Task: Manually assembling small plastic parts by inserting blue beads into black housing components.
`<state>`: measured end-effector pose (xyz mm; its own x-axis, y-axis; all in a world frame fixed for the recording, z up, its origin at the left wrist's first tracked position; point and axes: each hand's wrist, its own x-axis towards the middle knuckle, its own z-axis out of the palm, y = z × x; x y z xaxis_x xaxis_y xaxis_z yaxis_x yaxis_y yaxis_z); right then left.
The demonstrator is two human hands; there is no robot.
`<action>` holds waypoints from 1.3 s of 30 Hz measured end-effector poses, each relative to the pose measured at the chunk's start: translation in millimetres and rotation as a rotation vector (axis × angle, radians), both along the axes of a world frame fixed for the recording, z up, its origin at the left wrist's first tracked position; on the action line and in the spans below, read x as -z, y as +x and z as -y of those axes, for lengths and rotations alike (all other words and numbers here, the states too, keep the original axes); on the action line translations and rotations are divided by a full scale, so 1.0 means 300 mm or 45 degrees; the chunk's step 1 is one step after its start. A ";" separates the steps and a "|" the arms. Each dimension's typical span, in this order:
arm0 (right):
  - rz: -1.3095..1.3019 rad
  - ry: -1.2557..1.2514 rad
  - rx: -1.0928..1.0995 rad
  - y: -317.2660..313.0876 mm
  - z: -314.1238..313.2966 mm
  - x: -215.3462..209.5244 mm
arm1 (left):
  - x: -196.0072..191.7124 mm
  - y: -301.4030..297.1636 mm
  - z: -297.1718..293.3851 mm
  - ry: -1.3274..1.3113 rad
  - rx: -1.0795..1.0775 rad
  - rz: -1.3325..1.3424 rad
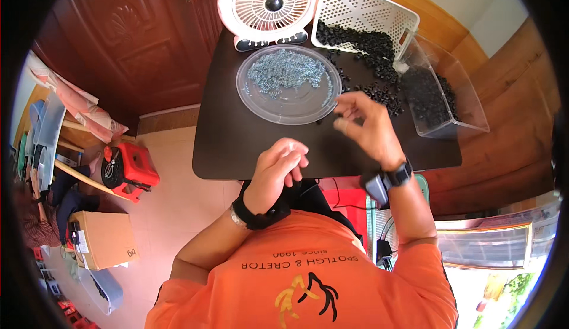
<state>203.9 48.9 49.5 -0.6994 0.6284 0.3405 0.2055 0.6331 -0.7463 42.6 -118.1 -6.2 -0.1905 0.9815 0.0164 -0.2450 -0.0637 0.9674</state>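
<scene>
My left hand (277, 168) is held over the table's near edge, its fingers curled in and the thumb laid against them. Whatever it holds, if anything, is hidden. My right hand (371, 128) hovers at the right rim of a round clear plastic tray (278, 114). Its fingers are bent, with a gap between forefinger and thumb, and nothing plain shows between them. In the tray lies a heap of tiny bluish pieces (287, 69). Small black parts (379, 95) are scattered on the table beyond my right hand.
A white perforated basket (367, 6) lies tipped at the back, black parts spilling from it. Right of it stands a clear box (468, 101) with more black parts. A white fan (274, 3) stands behind the tray. The dark table (231, 151) ends close to my body.
</scene>
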 end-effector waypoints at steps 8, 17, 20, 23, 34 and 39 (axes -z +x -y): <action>0.009 0.391 -0.420 -0.063 0.189 -0.018 | 0.037 0.016 -0.037 0.053 0.091 0.086; 0.125 -0.048 -0.332 -0.147 0.091 -0.039 | 0.039 -0.050 0.015 0.031 -0.056 0.186; 0.200 0.136 -0.089 -0.216 -0.061 0.016 | 0.051 -0.072 0.008 0.048 -0.067 0.236; 0.292 0.289 0.006 -0.288 -0.159 0.080 | 0.061 -0.083 0.004 0.062 -0.056 0.306; 0.454 0.626 0.052 -0.374 -0.202 0.164 | 0.058 -0.090 0.006 0.090 -0.034 0.197; 0.139 0.443 0.042 -0.298 -0.176 0.140 | 0.061 -0.091 0.009 0.101 -0.029 0.229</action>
<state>114.4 101.5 7.6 -0.7246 0.5111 0.4623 0.2970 0.8370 -0.4597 15.3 -120.7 -24.5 -0.2195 0.9739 0.0570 -0.4111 -0.1454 0.8999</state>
